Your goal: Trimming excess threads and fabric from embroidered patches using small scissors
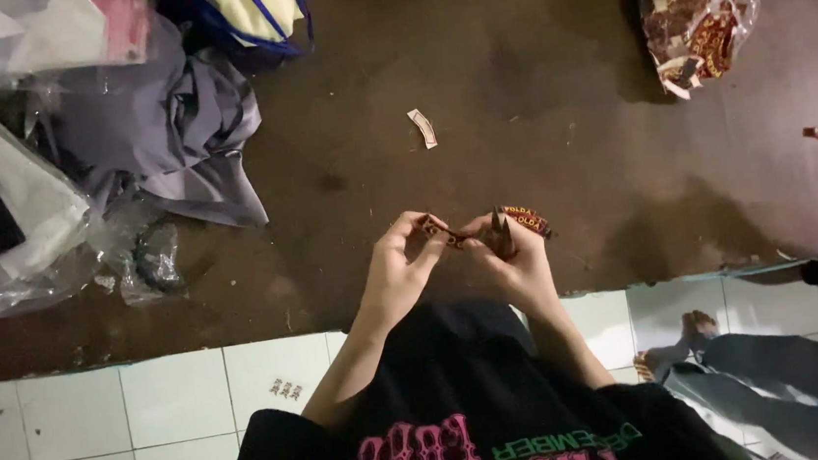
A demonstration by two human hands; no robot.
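Two hands [461, 255] — one label strip [523, 219]; scissors [500, 234]

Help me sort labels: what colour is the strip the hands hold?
Dark red with gold print, the label shows best in the head view.

grey cloth [164, 133], clear bag of labels [697, 7], white paper scrap [423, 128]

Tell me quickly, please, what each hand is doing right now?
Left hand: closed, pinching a small dark red label.
Right hand: closed on small snips and the label.
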